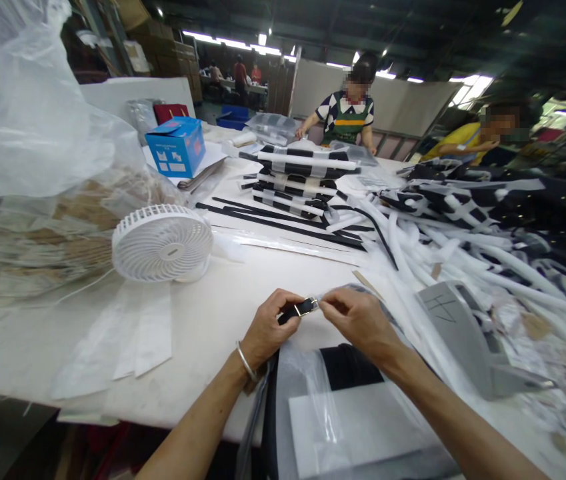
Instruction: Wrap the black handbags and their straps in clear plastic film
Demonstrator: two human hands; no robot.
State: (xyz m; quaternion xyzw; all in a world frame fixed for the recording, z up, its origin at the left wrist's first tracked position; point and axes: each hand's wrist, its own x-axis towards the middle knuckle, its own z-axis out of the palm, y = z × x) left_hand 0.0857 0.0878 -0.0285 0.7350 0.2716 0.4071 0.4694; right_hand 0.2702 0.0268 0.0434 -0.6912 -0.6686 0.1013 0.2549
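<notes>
Between thumb and fingers, my left hand (pixel 270 325) grips a short black strap with a gold-coloured buckle (pixel 307 307) at its end. My right hand (pixel 357 319) is closed in a pinch right at the buckle's outer edge; a small pale or clear bit shows there, too small to make out. Below both hands lies a black item with grey edges, partly covered by clear plastic (pixel 315 393) and a white sheet (pixel 353 423). My forearms hide parts of its sides.
A white fan (pixel 163 245) stands left, near a blue box (pixel 177 147). Wrapped black-and-white bundles (pixel 295 180) and black strips (pixel 283 223) lie ahead. A grey tape-dispenser-like object (pixel 455 327) and white foam tubes (pixel 503 260) are right. Two people (pixel 345 113) are across the table.
</notes>
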